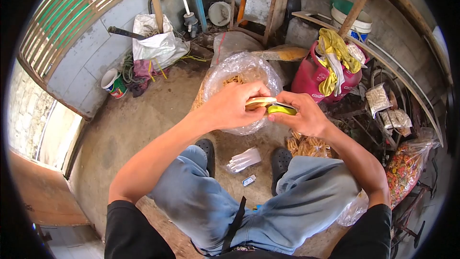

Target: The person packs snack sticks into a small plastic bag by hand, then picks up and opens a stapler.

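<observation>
My left hand pinches the pale yellow part of what looks like a small stapler. Closed around its bright yellow-green part is my right hand. A strip of metal shows between the two parts, but fingers hide much of the rest. Just behind and below my hands, a large clear plastic bag stands with its mouth wide, and brown stick-shaped snacks lie inside. On the floor between my feet are a stack of white plastic packets and a small blue-and-white box.
Filled snack packs lie by my right foot. A pink container draped with yellow cloth stands at the right, near a bag of colorful pieces. A white sack and a bucket stand at the left wall.
</observation>
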Available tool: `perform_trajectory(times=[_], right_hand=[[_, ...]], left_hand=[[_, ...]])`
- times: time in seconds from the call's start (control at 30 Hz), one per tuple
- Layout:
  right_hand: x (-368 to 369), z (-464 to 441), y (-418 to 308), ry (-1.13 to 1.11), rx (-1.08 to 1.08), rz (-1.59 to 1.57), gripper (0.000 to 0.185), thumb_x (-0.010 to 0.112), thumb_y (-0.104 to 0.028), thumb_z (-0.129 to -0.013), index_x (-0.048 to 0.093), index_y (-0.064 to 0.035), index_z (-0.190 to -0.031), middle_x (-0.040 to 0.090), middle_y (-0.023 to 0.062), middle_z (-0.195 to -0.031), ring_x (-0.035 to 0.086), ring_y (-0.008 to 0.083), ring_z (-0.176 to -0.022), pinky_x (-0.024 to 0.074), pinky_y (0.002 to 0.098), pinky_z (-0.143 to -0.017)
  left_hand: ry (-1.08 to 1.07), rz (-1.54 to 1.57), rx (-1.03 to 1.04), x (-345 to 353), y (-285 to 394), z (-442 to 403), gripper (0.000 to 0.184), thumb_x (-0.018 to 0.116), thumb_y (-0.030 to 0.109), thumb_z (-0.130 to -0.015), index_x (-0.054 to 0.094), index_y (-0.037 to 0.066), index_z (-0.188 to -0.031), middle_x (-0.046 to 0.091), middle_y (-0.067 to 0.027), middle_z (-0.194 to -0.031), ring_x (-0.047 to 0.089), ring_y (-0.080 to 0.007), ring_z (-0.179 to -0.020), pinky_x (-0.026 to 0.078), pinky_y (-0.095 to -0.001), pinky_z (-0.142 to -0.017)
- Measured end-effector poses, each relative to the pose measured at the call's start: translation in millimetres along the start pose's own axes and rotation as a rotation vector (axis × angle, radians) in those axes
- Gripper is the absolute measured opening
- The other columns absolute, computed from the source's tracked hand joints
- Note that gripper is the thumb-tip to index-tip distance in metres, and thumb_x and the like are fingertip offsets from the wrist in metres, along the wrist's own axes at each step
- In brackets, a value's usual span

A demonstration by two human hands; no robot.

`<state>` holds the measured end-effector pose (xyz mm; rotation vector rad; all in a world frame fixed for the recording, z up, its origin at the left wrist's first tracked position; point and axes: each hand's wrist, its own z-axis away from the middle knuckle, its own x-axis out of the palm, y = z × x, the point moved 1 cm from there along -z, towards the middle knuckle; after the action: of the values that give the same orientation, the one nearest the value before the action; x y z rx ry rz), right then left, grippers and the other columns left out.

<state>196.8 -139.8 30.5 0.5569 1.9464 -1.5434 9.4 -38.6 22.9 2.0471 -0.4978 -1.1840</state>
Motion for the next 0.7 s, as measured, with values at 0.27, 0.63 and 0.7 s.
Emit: perform_trajectory(times=[0.27, 0.63, 0.7], right_hand=[[-0.7, 2.7, -5.1, 0.044, -0.193, 0.113, 0.025, 0.071, -0.024, -0.079, 0.064, -0.006, -0.095, 0.062, 0.0122, -0.077, 0.059, 0.0293, -0.066, 0.0437, 0.0363, -0.064], [-3.0, 5.6, 5.0, 0.007, -0.329, 0.232, 0.024, 0.071, -0.024, -0.077, 0.064, -0.0091, -0.095, 0.063, 0.0077, -0.085, 0.058, 0.0258, -0.074, 0.0356, 0.0343, -0.067], [-2.0, 3.6, 1.0, 0.019, -0.312, 0.247, 0.025, 0.071, -0.024, -0.077, 0.064, -0.0094, -0.096, 0.063, 0.0082, -0.084, 0.058, 0.0267, -0.074, 0.0363, 0.0349, -0.068]], left_hand=[[-0.07, -0.061, 0.044, -4.8, 13.5, 3.9, 0.03, 0.071, 0.017, -0.079, 0.06, 0.003, -0.104, 0.065, -0.01, -0.089, 0.063, -0.0201, -0.079, 0.049, -0.0303, -0.072], [-0.007, -0.165, 0.079, 6.0, 12.6, 6.7, 0.024, 0.07, 0.017, -0.081, 0.063, 0.002, -0.098, 0.066, -0.0137, -0.089, 0.064, -0.0279, -0.079, 0.049, -0.0342, -0.07], [-0.011, -0.155, 0.047, 2.6, 9.8, 5.0, 0.025, 0.071, 0.017, -0.08, 0.062, 0.002, -0.098, 0.066, -0.0141, -0.089, 0.064, -0.0286, -0.079, 0.05, -0.0341, -0.069]])
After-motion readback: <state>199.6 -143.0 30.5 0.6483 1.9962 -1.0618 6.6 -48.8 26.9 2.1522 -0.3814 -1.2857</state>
